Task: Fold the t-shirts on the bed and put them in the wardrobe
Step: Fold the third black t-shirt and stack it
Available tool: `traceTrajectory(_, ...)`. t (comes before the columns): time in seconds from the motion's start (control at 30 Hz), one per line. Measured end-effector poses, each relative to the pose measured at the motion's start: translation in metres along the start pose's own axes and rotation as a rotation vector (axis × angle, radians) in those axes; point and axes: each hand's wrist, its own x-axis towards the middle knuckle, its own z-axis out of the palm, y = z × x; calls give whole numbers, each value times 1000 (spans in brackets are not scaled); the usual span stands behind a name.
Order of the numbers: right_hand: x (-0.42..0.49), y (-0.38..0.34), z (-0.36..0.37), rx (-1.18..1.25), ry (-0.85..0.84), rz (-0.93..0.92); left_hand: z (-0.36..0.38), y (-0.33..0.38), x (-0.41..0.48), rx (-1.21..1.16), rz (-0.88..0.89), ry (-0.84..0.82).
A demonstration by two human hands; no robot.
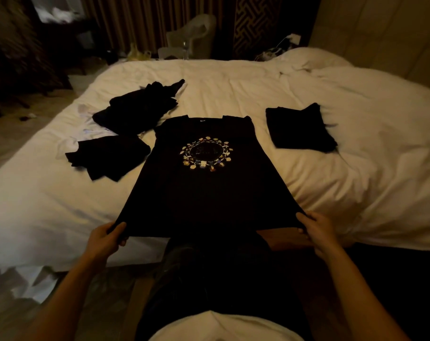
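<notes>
A black t-shirt with a round coloured print [206, 183] lies stretched out flat on the white bed [356, 168], collar away from me, sleeves tucked under. My left hand [105, 238] grips its bottom left corner and my right hand [315, 230] grips its bottom right corner, both at the bed's near edge. A folded black t-shirt [300, 127] lies to the right of it. On the left lie a loosely folded black garment [108, 157] and, behind it, a crumpled heap of black clothes [140, 107]. No wardrobe is in view.
A rumpled white pillow [310, 59] sits at the bed's far right. Beyond the bed stand a plastic bag [196, 35], a wine glass [185, 49] and striped curtains [135, 18]. White paper [29, 284] lies on the floor at my lower left.
</notes>
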Motion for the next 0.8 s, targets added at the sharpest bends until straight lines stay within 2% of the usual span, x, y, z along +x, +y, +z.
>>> traceTrajectory(0.17,-5,-19,-3,28,57,-134,-5,20,-5,-126,99,57)
traceTrajectory(0.27,-2,-31,-4,106,1,-177,-9,29,3,-184,140,57)
traceTrajectory(0.43,10,-56,-2,195,-66,-199,-5,55,19,-261,108,20)
traceTrajectory(0.67,41,-87,6,116,-113,-282,-6,92,63,-323,45,-5)
traceTrajectory(0.8,64,-106,15,45,-30,-374,-4,120,96,-296,94,27)
